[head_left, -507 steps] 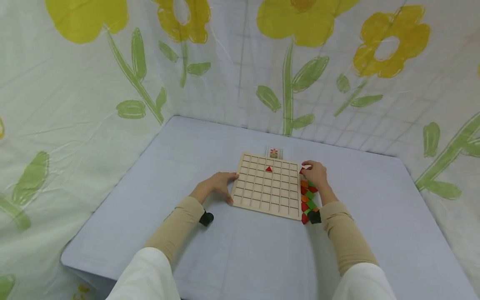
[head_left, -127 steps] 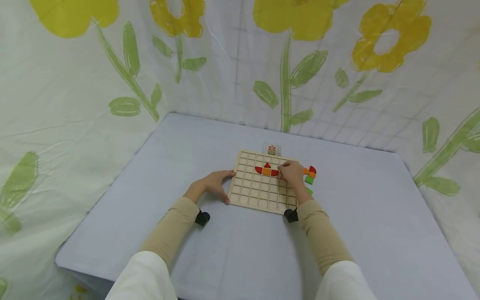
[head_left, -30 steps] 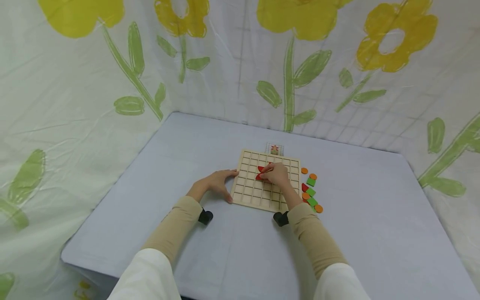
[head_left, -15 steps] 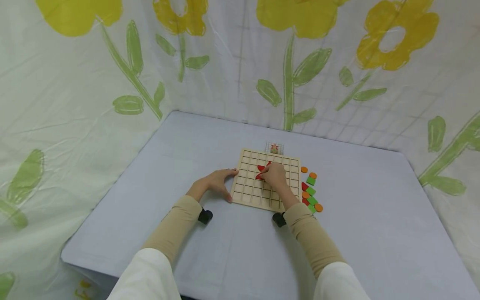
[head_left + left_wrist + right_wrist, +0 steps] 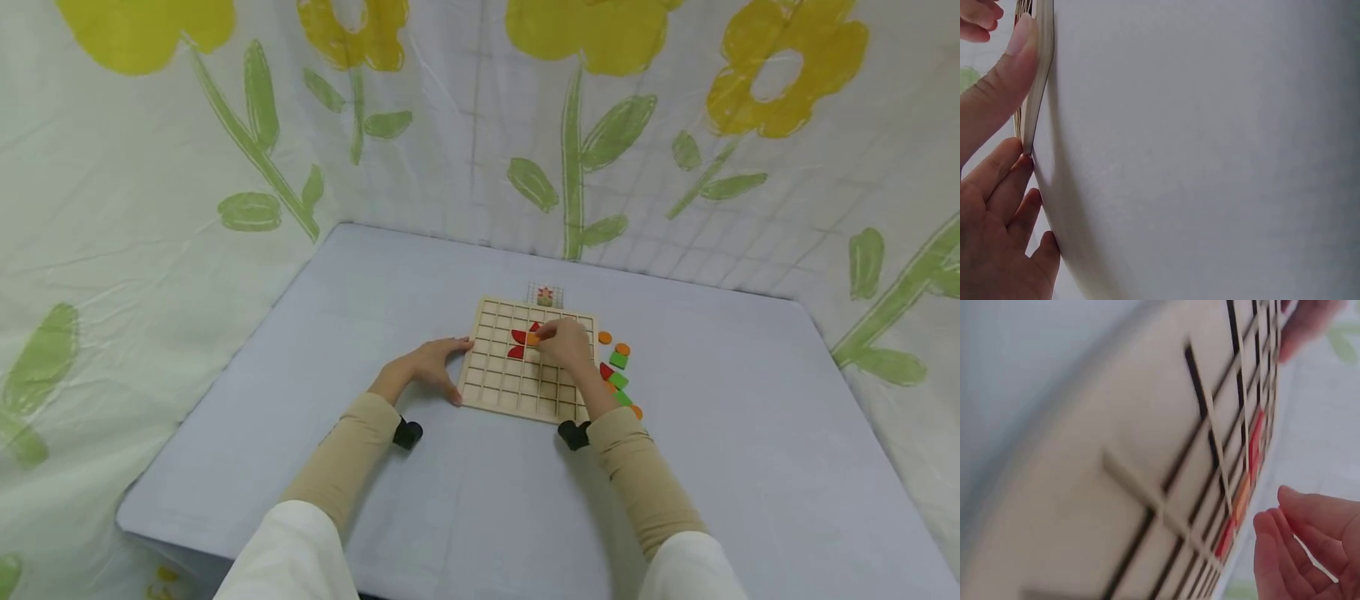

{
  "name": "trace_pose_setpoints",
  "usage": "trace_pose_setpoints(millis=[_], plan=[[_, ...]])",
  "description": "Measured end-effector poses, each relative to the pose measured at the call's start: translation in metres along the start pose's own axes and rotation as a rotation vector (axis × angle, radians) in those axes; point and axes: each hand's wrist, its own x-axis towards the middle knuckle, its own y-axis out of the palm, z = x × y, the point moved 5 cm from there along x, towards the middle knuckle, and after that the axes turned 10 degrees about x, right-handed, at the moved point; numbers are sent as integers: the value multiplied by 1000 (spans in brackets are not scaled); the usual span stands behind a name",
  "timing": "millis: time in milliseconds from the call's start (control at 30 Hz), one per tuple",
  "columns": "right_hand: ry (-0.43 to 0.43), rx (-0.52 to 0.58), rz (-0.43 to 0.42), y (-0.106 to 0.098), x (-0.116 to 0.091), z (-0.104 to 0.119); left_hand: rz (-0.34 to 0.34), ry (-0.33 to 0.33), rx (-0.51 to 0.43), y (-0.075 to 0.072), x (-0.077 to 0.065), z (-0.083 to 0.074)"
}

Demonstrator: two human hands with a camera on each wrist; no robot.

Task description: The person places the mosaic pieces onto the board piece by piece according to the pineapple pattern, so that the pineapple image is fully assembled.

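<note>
Left fingers (image 5: 450, 360) pressed against grid board (image 5: 510, 383) edge, right fingers (image 5: 551, 332) relaxed above orange piece (image 5: 532, 339)

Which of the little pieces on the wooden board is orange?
The orange square piece by the right hand's fingertips. The other pieces visible on the wooden grid board are red.

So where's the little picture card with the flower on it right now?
In the head view, the picture card lies on the table just past the far edge of the wooden grid board, beyond the right hand.
</note>
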Motion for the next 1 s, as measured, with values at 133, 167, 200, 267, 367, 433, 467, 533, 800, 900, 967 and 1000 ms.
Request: trace_pose_setpoints(millis=[133, 167, 200, 267, 367, 433, 467, 533, 800, 900, 967, 1000], plan=[[70, -19, -91, -34, 2, -14, -11, 5, 12, -1, 1, 1], [81, -42, -107, -42, 3, -19, -8, 3, 12, 0, 1, 2], [90, -77, -118, -49, 4, -23, -6, -1, 8, 0, 1, 2], [105, -163, -116, -60, 6, -33, -3, -6, 1, 0, 2, 2], [126, -263, -36, -67, 9, -44, 2, -12, -6, 0, 2, 2], [136, -301, 24, -69, 11, -50, 3, -11, -12, 1, 1, 2], [137, -322, 51, -69, 11, -53, 2, -7, -9, 1, 1, 2], [137, -343, 83, -69, 13, -58, 2, -6, -6, 2, 2, 2], [76, -358, 72, -72, 12, -59, -1, 11, 8, 3, 2, 4], [67, -330, 54, -73, 11, -60, 4, -2, 11, 2, 2, 4], [64, -322, 37, -73, 10, -62, 6, -8, 9, 1, 2, 3], [65, -320, 29, -74, 10, -63, 8, -11, 7, 1, 1, 3]])
